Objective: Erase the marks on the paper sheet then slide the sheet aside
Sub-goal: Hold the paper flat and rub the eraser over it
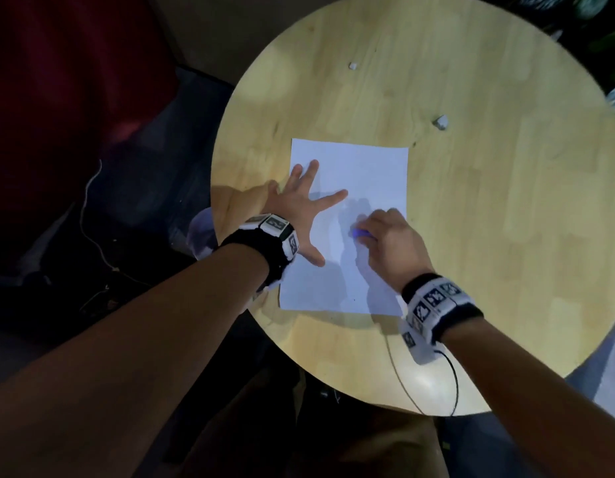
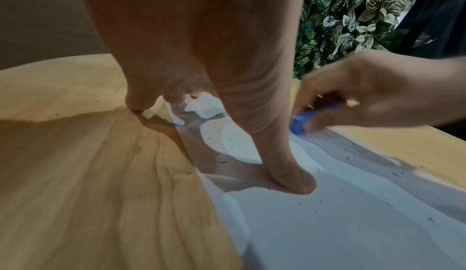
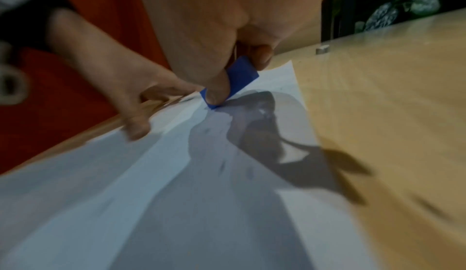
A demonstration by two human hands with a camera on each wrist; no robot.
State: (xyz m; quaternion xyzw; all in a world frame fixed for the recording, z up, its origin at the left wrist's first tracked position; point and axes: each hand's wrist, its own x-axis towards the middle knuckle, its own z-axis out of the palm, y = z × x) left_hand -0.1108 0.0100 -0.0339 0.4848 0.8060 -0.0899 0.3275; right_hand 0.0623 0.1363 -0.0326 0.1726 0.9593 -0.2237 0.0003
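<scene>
A white paper sheet lies on the round wooden table. My left hand is spread flat on the sheet's left part, fingers straight, thumb pressing the paper. My right hand pinches a blue eraser between thumb and fingers, its lower corner touching the sheet near the middle right. Small dark eraser crumbs dot the paper. No clear marks show on the sheet in the head view.
Two small pale scraps lie on the table beyond the sheet, one at the right, one farther back. A thin black cable loops off my right wrist over the table's near edge. A leafy wall stands behind the table.
</scene>
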